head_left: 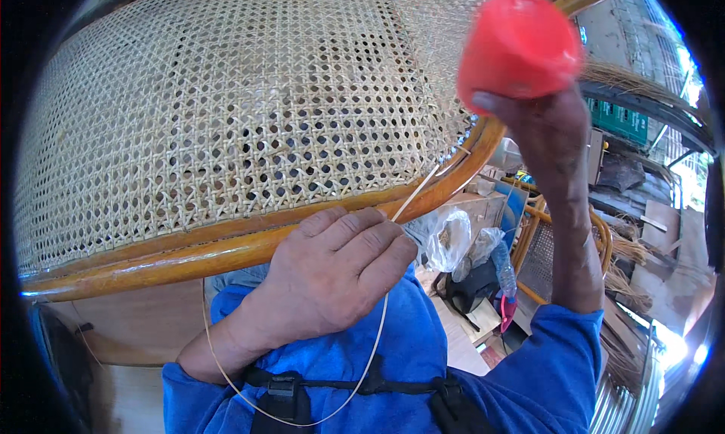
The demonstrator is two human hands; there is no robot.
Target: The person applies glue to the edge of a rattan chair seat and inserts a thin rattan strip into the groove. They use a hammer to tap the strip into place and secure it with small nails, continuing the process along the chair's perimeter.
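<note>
Container (521, 45), red, clasped in right grip (545, 121); left grip (340, 272) bent against rail (189, 257)

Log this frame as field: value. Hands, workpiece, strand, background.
left hand: at the wooden rail, fingers bent; grip on strand unclear
right hand: holding a red container, raised over the panel's right edge
workpiece: woven cane panel in a curved, glossy brown frame
strand: thin pale cane strand, running from near the panel edge to the left hand, with a loop hanging below
specks: small, pale, below the container; nature unclear
background: clear plastic bag, plastic bottle, green crate
</note>
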